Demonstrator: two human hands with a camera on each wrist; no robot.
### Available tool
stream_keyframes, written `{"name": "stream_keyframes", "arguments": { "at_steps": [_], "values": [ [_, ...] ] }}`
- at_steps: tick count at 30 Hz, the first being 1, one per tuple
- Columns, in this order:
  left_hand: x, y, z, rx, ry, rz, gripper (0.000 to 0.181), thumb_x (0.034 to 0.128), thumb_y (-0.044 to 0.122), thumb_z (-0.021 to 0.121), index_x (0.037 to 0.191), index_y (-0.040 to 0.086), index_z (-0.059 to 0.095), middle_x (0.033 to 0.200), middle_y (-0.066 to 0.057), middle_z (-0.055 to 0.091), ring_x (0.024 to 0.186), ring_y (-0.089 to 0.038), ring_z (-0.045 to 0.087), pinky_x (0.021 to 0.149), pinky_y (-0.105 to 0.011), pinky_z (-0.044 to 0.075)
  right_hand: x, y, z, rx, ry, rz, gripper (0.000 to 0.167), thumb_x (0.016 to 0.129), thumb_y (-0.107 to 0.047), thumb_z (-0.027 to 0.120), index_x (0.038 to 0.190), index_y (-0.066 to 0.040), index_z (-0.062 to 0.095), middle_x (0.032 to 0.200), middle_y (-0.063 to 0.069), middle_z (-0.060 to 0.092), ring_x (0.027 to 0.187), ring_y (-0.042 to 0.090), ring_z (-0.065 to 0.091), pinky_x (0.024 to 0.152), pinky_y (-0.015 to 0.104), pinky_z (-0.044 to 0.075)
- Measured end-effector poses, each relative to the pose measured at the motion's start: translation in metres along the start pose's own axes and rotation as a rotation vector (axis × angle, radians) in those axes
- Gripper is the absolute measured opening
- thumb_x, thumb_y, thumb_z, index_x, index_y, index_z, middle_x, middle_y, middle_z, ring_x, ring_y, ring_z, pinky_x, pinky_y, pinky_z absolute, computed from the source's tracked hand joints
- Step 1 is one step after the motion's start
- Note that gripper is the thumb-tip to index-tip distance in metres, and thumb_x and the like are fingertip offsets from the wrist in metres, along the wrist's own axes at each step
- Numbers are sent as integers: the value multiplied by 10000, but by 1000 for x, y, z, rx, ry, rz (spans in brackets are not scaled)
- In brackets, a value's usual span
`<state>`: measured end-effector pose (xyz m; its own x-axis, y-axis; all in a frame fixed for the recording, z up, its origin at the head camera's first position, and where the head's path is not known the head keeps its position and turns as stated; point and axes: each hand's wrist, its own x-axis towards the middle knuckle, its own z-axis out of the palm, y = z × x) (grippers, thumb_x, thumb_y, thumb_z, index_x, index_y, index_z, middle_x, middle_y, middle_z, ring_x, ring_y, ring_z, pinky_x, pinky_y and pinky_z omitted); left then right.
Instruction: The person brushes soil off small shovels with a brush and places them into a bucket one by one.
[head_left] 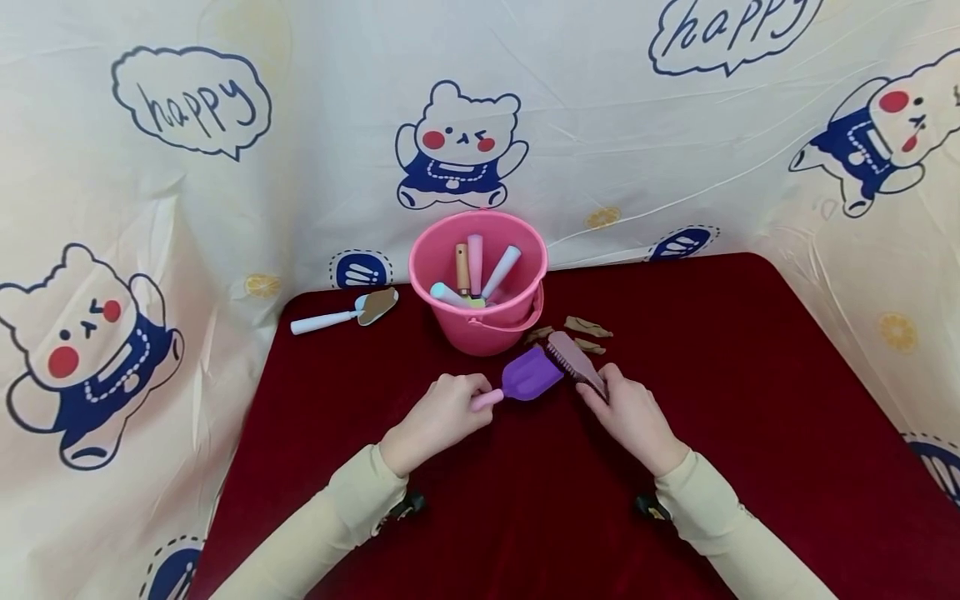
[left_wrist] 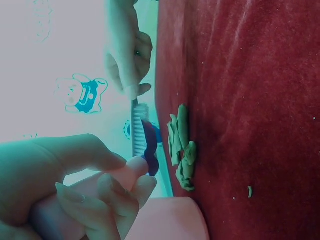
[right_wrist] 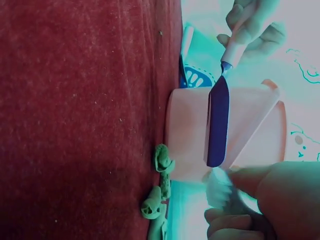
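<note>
My left hand [head_left: 446, 412] grips the pink handle of a small purple shovel [head_left: 531, 377]. In my right hand [head_left: 637, 417] is a mauve brush [head_left: 576, 357], held by its handle end. The bristles [left_wrist: 140, 117] face the shovel's blade and meet or nearly meet its front edge. Both tools are raised above the red cloth in the wrist views. Just beyond the brush lie several brown curled pieces [head_left: 588, 327] that look like dried leaves; the brush head partly hides one of them.
Behind the hands stands a pink bucket [head_left: 480, 333] with several handled tools [head_left: 476, 258] in it. Left of it lies a pale blue-handled trowel [head_left: 322, 322] with brown on its blade. A printed white curtain [head_left: 337, 150] hangs behind the red-covered table [head_left: 750, 375].
</note>
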<state>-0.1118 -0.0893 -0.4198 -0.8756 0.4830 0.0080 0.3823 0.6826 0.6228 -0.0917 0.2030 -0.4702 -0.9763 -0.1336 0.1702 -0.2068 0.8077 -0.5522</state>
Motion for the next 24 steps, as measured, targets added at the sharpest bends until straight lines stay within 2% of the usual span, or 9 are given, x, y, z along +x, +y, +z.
{"name": "stream_keyframes", "arguments": {
  "at_steps": [3,6,10,14,18,24],
  "values": [
    [0,-2,0,-6,13,2,72,936,113,722,967,49,712,704,34,591,499,-75,485,507,-244,428,0,2,-1,8,0,-12,186,1042,-178,637,1056,-19,541,635,0,481,488,108,422,436,284,381],
    [-1,-2,-1,-10,26,5,74,941,128,722,986,69,715,695,49,580,499,-72,484,506,-244,431,1,3,-1,-5,-1,-34,131,1060,-142,593,973,-49,560,644,-9,485,506,103,422,456,293,393],
    [1,-3,-2,-9,64,32,77,938,132,727,986,73,717,688,51,577,498,-70,485,510,-246,441,1,0,1,-48,-19,-30,280,1070,-134,556,792,-107,547,625,-27,471,519,114,415,480,316,400],
    [3,-2,-2,-14,92,53,83,924,112,732,986,58,718,691,43,585,503,-68,482,518,-246,447,0,-5,3,-45,-90,2,363,1067,-207,576,721,-128,497,574,-37,407,479,102,376,444,296,359],
    [4,1,0,-12,97,61,106,909,102,737,1002,54,722,716,31,611,515,-67,492,527,-243,457,0,-11,7,-38,-162,5,377,1017,-293,672,721,-129,506,576,-46,407,487,90,381,454,274,343],
    [5,4,3,1,100,63,117,903,106,748,1009,62,722,735,24,624,522,-73,501,538,-243,465,2,-19,7,-5,-237,9,282,977,-204,651,743,-127,514,590,-44,422,496,90,385,466,265,344]
  ]
}}
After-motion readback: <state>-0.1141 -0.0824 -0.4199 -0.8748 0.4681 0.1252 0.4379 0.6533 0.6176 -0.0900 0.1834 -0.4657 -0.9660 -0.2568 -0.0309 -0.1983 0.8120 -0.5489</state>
